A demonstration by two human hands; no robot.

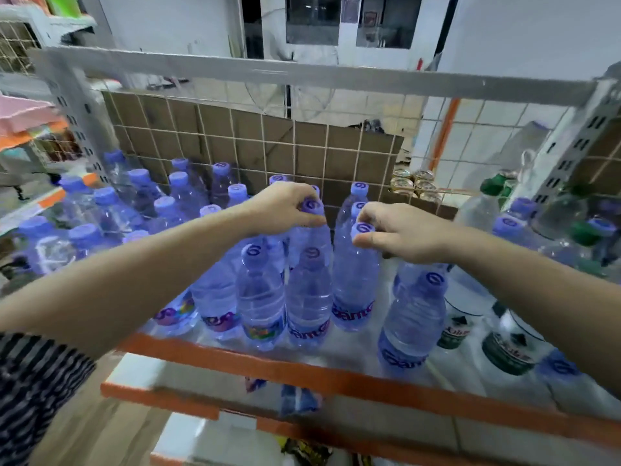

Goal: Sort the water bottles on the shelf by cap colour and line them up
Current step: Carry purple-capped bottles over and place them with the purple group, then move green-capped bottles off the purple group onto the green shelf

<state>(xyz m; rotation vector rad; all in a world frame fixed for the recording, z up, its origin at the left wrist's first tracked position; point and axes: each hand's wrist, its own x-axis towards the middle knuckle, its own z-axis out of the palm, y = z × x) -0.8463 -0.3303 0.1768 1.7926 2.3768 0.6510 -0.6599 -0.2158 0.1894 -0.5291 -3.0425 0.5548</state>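
Observation:
Many clear water bottles with purple-blue caps stand on the metal shelf [349,364]. My left hand [285,205] grips the cap of one blue-capped bottle [311,230] in the middle rows. My right hand [400,230] pinches the cap of the neighbouring blue-capped bottle [354,284] just to the right. More blue-capped bottles [114,210] crowd the left side, some blurred. A single blue-capped bottle [413,317] stands apart at front right. Green-capped bottles [586,232] with green labels [510,354] sit at the right end.
The shelf has an orange front edge [302,368] and a grey frame bar [302,75] overhead. A wire grid with brown cardboard [268,146] closes the back. Gold-topped cans [413,185] stand behind at back right. A lower orange shelf [161,400] lies below.

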